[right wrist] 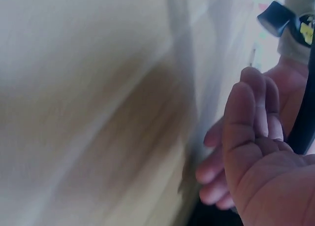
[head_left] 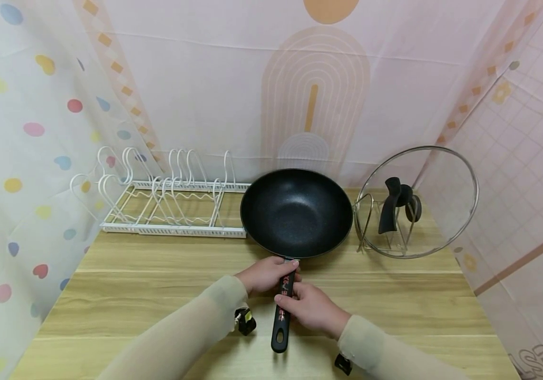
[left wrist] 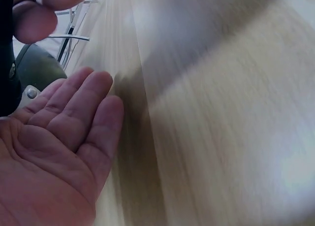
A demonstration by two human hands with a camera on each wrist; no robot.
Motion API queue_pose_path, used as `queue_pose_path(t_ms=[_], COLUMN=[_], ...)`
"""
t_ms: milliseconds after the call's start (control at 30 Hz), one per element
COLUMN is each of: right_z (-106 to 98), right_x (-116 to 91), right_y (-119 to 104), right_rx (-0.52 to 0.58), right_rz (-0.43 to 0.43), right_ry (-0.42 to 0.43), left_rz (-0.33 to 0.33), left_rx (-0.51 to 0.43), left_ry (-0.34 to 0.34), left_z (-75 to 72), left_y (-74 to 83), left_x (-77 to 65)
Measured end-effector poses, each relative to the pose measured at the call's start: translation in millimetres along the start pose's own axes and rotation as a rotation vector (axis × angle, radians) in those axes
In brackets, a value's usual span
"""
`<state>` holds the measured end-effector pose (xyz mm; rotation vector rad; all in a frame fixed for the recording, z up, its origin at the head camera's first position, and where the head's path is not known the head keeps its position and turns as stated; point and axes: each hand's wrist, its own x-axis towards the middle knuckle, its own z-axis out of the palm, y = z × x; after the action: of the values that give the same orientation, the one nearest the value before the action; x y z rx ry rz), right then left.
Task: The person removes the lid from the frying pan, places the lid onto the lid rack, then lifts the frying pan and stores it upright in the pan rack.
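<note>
In the head view a black wok (head_left: 295, 216) stands at the middle of the table, its long black handle (head_left: 279, 338) pointing toward me. My left hand (head_left: 269, 273) holds the handle close to the pan, thumb on top. Farther down the handle, my right hand (head_left: 316, 309) grips it from the right with its thumb across the top. Both wrist views show fingers below the handle: the left hand (left wrist: 59, 137) has them fairly straight, the right hand (right wrist: 270, 152) slightly bent. The handle shows only as a dark strip at the edge of each wrist view.
A white wire rack (head_left: 176, 229) with upright loops lies left of the wok, close to its rim. On the right, a glass lid (head_left: 442, 211) with a metal rim and black knob leans in a small wire stand (head_left: 366, 227). Patterned curtains (head_left: 205, 105) surround the wooden table (head_left: 157, 274).
</note>
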<state>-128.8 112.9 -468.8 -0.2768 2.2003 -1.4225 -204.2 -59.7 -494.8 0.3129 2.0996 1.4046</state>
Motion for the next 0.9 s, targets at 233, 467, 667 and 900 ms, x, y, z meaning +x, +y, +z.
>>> queue_pose_path(t_ms=[233,467,667,900], right_z=[8,9,10,11], right_x=[-1,2,3,1], right_y=[-2,-2,-3,-1], right_rx=[0.262,0.497,0.556,0.601], right_rz=[0.089,0.105,0.123,0.165], right_ry=[-0.06,-0.161,-0.164,-0.137], left_rz=[-0.047,-0.069,-0.059,-0.072], left_rx=[-0.277,-0.438,-0.532,-0.631], left_ry=[-0.094,-0.163,-0.192,-0.223], left_z=[4.5,5.5,6.2,7.9], left_y=[-3.3,-5.5,-7.5,-5.9], left_x=[6.9,9.4,11.6,13.5])
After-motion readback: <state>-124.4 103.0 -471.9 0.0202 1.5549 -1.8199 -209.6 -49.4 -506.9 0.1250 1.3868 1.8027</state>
